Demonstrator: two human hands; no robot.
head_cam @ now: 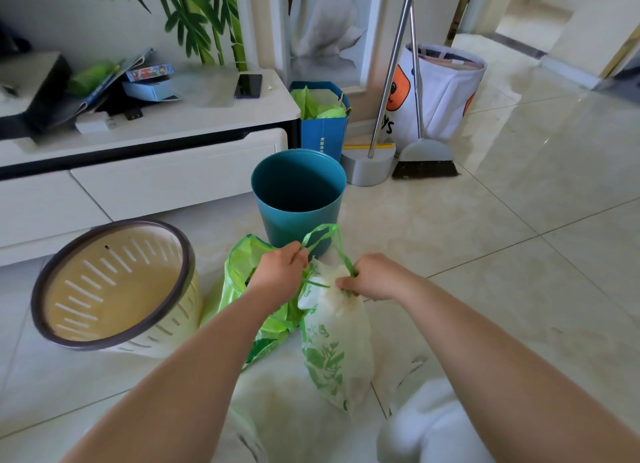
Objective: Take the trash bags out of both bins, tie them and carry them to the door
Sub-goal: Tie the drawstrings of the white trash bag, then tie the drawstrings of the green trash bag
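A white trash bag with green leaf print (334, 341) stands on the floor in front of me. Its green drawstring (323, 235) loops up between my hands. My left hand (282, 268) pinches one end of the string and my right hand (372, 277) grips the other end at the bag's gathered neck. A green trash bag (242, 282) lies open just left of it, partly behind my left forearm. The teal bin (299, 199) stands upright with no bag in it. The cream slotted bin (114, 282) with a dark rim leans tilted at the left, also without a bag.
A white low cabinet (156, 171) runs along the left. Behind the teal bin are a blue paper bag (323, 133), a dustpan (369, 166), a broom (427, 161) and a white fabric basket (446, 88). Tiled floor (519, 237) opens to the right toward a doorway.
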